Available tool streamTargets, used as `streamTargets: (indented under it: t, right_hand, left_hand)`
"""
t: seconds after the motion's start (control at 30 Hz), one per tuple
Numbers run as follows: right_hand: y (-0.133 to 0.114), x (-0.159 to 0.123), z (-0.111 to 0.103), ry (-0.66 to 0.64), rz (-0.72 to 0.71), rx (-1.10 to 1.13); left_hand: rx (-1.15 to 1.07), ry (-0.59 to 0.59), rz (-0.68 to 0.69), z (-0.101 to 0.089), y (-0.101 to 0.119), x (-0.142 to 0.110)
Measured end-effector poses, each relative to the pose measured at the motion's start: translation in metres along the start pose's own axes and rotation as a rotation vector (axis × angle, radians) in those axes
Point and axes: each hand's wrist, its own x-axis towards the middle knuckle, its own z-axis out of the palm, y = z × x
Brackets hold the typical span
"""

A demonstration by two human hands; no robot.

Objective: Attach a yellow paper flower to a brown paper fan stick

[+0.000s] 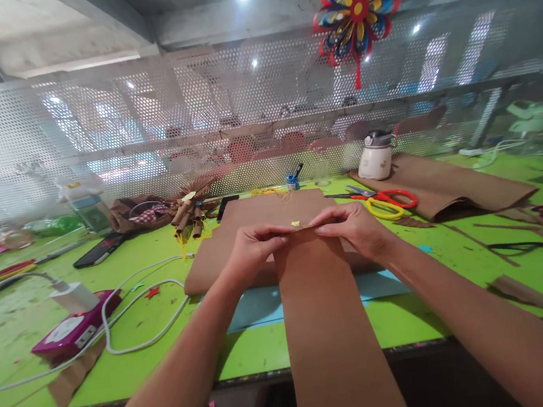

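A long strip of brown kraft paper [327, 330] runs from the middle of the table toward me and over the front edge. My left hand [255, 249] pinches the left corner of its far end between thumb and fingers. At the right corner, my right hand [353, 227] is closed in the same kind of pinch. A tiny yellow piece [296, 223] shows between the hands at the strip's far end. Beneath my hands lies a folded brown paper sheet [241, 224], with light blue paper [256, 308] under its near side.
Scissors with red and yellow handles [387, 204] lie right of centre, near a white bottle [375, 156] and a large brown paper sheet [445, 182]. On the left are a purple power strip [74, 329], its white cable [150, 347] and a phone [99, 250]. A perforated screen [139, 127] stands behind.
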Motion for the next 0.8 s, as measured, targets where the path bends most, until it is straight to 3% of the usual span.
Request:
streamTargets:
  t: [0.13, 0.23, 0.43, 0.67, 0.8]
  right_hand:
    - [-0.002, -0.001, -0.003, -0.053, -0.063, -0.058]
    - [-0.003, -0.002, -0.004, -0.063, -0.1, -0.132]
    - [-0.002, -0.003, 0.004, -0.135, -0.114, -0.227]
    - [0.0, -0.002, 0.006, -0.146, -0.032, -0.253]
    - [0.0, -0.001, 0.0, -0.192, 0.036, -0.177]
  left_hand:
    - [0.104, -0.04, 0.047, -0.004, 0.003, -0.002]
    - [0.161, -0.146, 0.044, -0.007, 0.008, -0.003]
    - [0.237, -0.271, -0.106, -0.003, 0.019, -0.003]
    - [0.285, -0.439, -0.162, 0.0, 0.017, -0.006]
    - [0.21, -0.466, -0.213, 0.0, 0.016, -0.005]
